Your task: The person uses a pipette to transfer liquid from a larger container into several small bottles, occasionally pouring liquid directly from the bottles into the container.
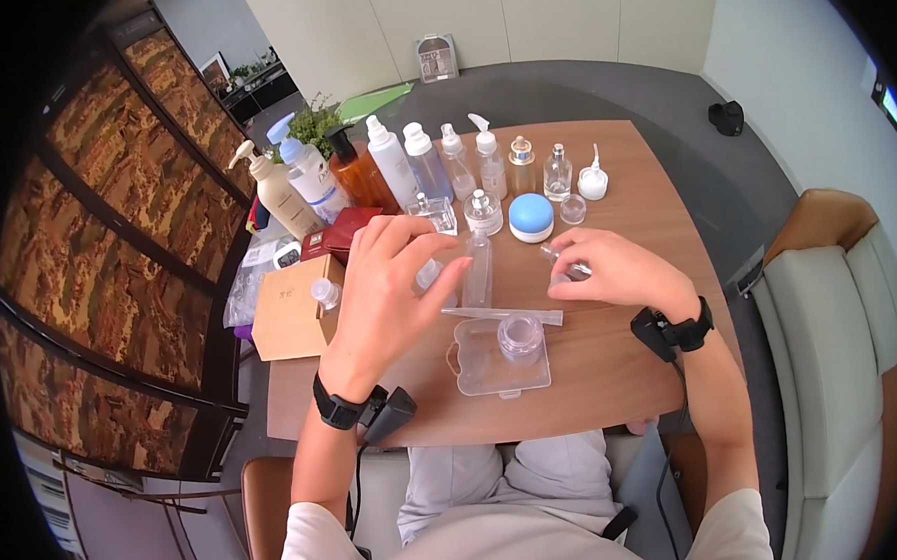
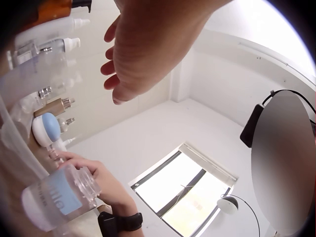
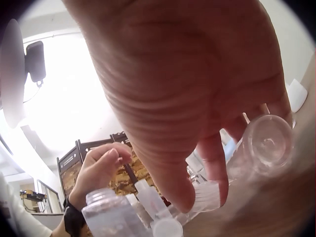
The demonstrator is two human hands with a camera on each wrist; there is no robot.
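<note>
My right hand (image 1: pixel 618 268) is low over the right side of the table. Its thumb and a finger pinch a small clear ribbed cap (image 3: pixel 206 195), mostly covered by the hand in the head view. Raised over the left side, my left hand (image 1: pixel 389 283) has loosely bent fingers with nothing between them. Nearest my lap, an uncapped clear bottle (image 1: pixel 520 339) stands on a clear plastic case (image 1: pixel 483 374); the left wrist view shows its pale blue label (image 2: pixel 63 190). Behind it lie a clear tapered tube (image 1: pixel 505 316) and a tall clear bottle (image 1: pixel 478 269).
Several pump and spray bottles (image 1: pixel 388 157) line the back of the wooden table (image 1: pixel 613 373). A blue-lidded jar (image 1: pixel 531 217) and a small clear pot (image 1: pixel 573 209) stand near the right hand. On the left are a cardboard box (image 1: pixel 288 312) and a dark red box (image 1: pixel 351 229).
</note>
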